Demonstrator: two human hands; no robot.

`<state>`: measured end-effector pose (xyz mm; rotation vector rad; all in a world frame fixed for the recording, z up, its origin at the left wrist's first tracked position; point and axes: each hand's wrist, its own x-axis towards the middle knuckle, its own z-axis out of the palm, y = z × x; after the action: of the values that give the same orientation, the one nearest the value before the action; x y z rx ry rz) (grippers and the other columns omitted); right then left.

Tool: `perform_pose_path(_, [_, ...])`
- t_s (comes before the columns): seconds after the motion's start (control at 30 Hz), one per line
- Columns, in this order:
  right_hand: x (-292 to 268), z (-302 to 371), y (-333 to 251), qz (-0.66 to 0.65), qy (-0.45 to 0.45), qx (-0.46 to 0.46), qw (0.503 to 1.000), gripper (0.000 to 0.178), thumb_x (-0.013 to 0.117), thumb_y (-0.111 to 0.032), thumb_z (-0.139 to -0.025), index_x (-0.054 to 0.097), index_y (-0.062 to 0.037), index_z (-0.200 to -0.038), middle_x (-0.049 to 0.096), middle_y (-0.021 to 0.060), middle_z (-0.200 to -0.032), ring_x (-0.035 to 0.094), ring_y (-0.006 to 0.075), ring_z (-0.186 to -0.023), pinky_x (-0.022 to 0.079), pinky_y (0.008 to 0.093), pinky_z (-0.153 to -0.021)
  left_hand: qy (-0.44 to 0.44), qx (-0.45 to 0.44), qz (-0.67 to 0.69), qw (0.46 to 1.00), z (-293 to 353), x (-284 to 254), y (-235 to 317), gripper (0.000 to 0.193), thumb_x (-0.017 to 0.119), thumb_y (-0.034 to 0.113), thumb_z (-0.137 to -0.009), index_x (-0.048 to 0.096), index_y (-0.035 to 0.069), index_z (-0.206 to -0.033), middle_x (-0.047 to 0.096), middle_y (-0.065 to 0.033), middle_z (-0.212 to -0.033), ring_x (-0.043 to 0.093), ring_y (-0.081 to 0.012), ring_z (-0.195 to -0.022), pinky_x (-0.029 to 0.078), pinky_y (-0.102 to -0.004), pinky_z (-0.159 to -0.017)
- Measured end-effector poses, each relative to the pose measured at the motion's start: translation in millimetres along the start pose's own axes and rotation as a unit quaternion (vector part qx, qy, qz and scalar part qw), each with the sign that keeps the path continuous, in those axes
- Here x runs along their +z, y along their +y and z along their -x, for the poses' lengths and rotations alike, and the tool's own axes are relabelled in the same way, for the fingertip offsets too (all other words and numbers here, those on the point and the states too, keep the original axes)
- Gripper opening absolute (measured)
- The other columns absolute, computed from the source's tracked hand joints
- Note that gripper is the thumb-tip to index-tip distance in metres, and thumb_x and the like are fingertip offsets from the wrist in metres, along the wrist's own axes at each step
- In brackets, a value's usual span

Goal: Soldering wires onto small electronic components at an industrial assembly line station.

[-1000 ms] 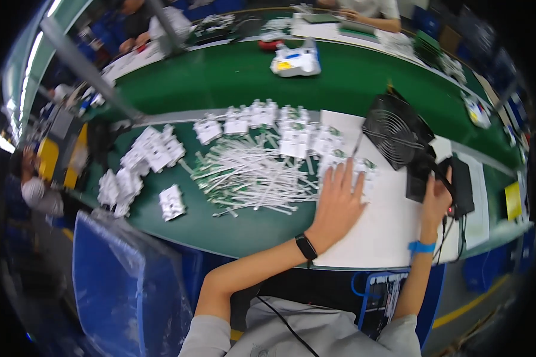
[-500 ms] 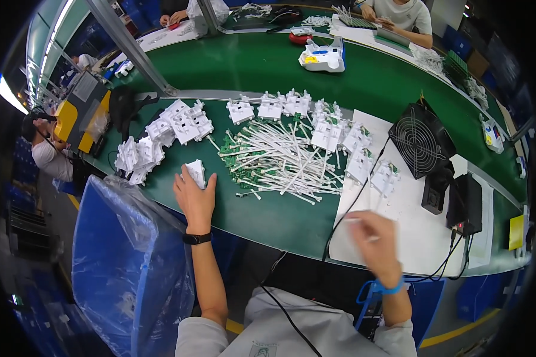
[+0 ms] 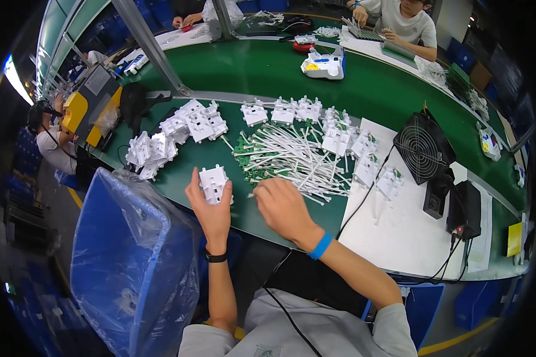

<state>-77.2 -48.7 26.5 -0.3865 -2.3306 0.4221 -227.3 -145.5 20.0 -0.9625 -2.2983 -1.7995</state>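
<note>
My left hand point(image 3: 212, 217) grips a white plastic housing point(image 3: 214, 183) by its edges, thumb on one side and fingers on the other, above the green bench. Just to the right, my right hand point(image 3: 281, 208) has its fingers pinched together, with a small pale tip showing at them; what it belongs to I cannot make out. Beyond the right hand lies a heap of white cables with small green circuit boards point(image 3: 289, 157). White housings are piled point(image 3: 199, 121) at the back left, and more stand in an arc point(image 3: 336, 140) behind and right of the heap.
A blue bin point(image 3: 110, 238) lined with clear plastic stands at the bench's left front. On the right, a black fan point(image 3: 423, 146) and a black power box point(image 3: 464, 208) with cords sit by a white sheet point(image 3: 399, 238). Co-workers sit across the green conveyor point(image 3: 238, 65).
My right hand has swung left from over the white sheet to beside the left hand. The housing in my left hand now faces up more fully, slightly farther right in view.
</note>
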Motion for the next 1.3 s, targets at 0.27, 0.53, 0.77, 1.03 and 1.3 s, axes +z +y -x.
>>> perform_pose_path(0.27, [-60, -19, 10, -0.190, 0.298, 0.113, 0.928, 0.024, 0.054, 0.005, -0.094, 0.061, -0.0031, -0.116, 0.065, 0.0141, -0.093, 0.054, 0.0219, -0.057, 0.043, 0.0320, -0.053, -0.047, -0.233, 0.380, 0.894, 0, 33, 21, 0.073, 0.076, 0.009, -0.091, 0.026, -0.001, -0.143, 0.061, -0.0114, -0.112, 0.060, -0.0182, -0.103, 0.049, -0.0297, -0.087])
perform_pose_path(0.53, [-91, -2, 18, -0.282, 0.230, 0.249, 0.897, 0.010, 0.065, -0.005, -0.093, 0.065, 0.0035, -0.099, 0.053, 0.0060, -0.080, 0.047, 0.0100, -0.066, 0.038, 0.0251, -0.055, -0.145, -0.192, 0.418, 0.876, 4, 63, 66, 0.044, 0.078, 0.018, -0.090, 0.052, -0.001, -0.119, 0.067, -0.0052, -0.095, 0.064, -0.0110, -0.081, 0.052, -0.0262, -0.074])
perform_pose_path(0.77, [-99, 20, 8, -0.335, 0.178, 0.310, 0.872, 0.018, 0.046, -0.017, -0.105, 0.051, -0.0026, -0.095, 0.050, 0.0016, -0.082, 0.040, 0.0088, -0.075, 0.036, 0.0250, -0.067, -0.107, -0.116, 0.374, 0.914, 12, 95, 86, 0.021, 0.072, 0.018, -0.096, 0.059, 0.003, -0.104, 0.064, -0.0020, -0.095, 0.058, -0.0070, -0.080, 0.046, -0.0228, -0.072])
perform_pose_path(1.03, [-104, 24, 28, -0.330, 0.229, 0.237, 0.884, 0.014, 0.069, -0.004, -0.091, 0.058, 0.0045, -0.094, 0.060, 0.0090, -0.089, 0.059, 0.0147, -0.078, 0.050, 0.0287, -0.075, -0.071, -0.103, 0.393, 0.911, 32, 118, 111, 0.036, 0.072, 0.008, -0.095, 0.046, 0.002, -0.119, 0.064, -0.0083, -0.104, 0.062, -0.0124, -0.091, 0.053, -0.0257, -0.070])
perform_pose_path(1.3, [-111, 23, 34, -0.538, 0.173, 0.356, 0.744, 0.015, 0.070, -0.007, -0.094, 0.071, 0.0070, -0.101, 0.060, 0.0041, -0.095, 0.066, 0.0120, -0.084, 0.061, 0.0312, -0.074, -0.029, -0.054, 0.391, 0.919, 48, 118, 123, 0.045, 0.074, -0.004, -0.089, 0.042, 0.002, -0.120, 0.061, -0.0130, -0.110, 0.063, -0.0169, -0.098, 0.054, -0.0301, -0.082])
